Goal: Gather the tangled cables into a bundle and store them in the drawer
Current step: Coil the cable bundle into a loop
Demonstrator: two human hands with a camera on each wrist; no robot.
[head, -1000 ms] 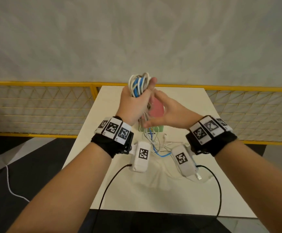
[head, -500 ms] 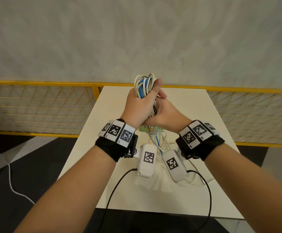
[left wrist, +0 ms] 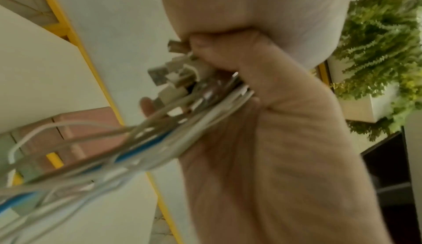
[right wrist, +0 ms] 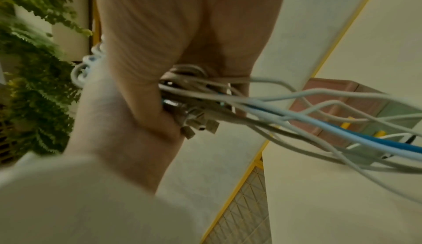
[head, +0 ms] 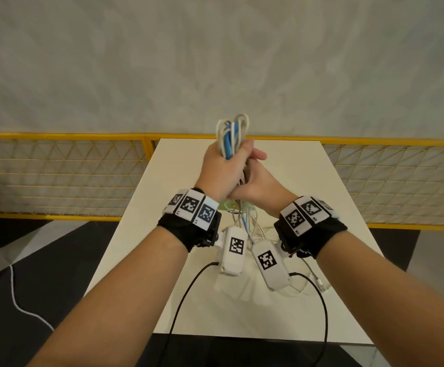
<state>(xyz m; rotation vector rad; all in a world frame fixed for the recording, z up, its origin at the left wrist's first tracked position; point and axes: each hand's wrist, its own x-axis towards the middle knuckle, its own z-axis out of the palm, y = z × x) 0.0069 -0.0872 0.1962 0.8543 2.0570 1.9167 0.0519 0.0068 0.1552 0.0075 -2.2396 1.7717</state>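
The left hand (head: 222, 170) clenches the looped cables (head: 232, 135) upright above the table (head: 295, 165), the right hand (head: 255, 185) wrapped round them just below, and the light, limp, springy bundle is probably best gripped mid-length, its loose tails gathered in.

It looks like a fenced-off test area in a lab or studio: a plain white table (head: 321, 207) stands against a yellow mesh barrier (head: 56, 178) and grey wall (head: 215, 62), with potted greenery (left wrist: 376, 49) behind it.
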